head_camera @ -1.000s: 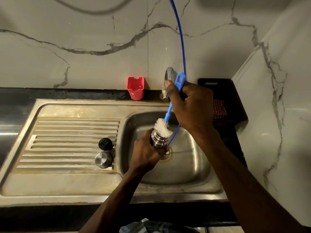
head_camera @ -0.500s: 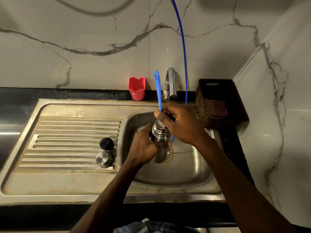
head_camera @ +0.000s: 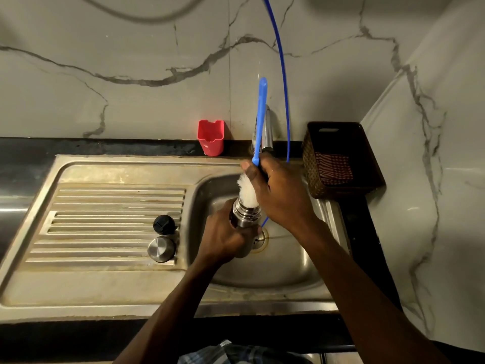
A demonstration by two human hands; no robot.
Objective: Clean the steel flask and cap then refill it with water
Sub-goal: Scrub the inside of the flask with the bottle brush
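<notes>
A person stands at a steel sink point(head_camera: 275, 274) set into a dark bench point(head_camera: 26, 164), seen from above. The left hand point(head_camera: 225, 237) has its fingers wrapped closed around the body of a steel flask point(head_camera: 245, 214), holding it upright over the basin, just at 10 o'clock from the drain point(head_camera: 262, 239). The right hand point(head_camera: 278, 193) has its fingers clamped on the blue handle of a bottle brush point(head_camera: 258, 127); the handle rises toward 12 o'clock in front of the tap point(head_camera: 269, 132), and the white bristles point(head_camera: 246, 191) sit partly inside the flask's open mouth.

On the ribbed draining board point(head_camera: 105, 219), at 9 o'clock from the flask, lie a black stopper point(head_camera: 164, 224) and, just below it, a steel cap point(head_camera: 161, 249). A red cup point(head_camera: 211, 137) stands against the marble wall point(head_camera: 131, 74) at 11 o'clock. A dark woven basket point(head_camera: 367, 158) sits at 2 o'clock, and a thin blue tube point(head_camera: 284, 88) curves down the wall behind the tap.
</notes>
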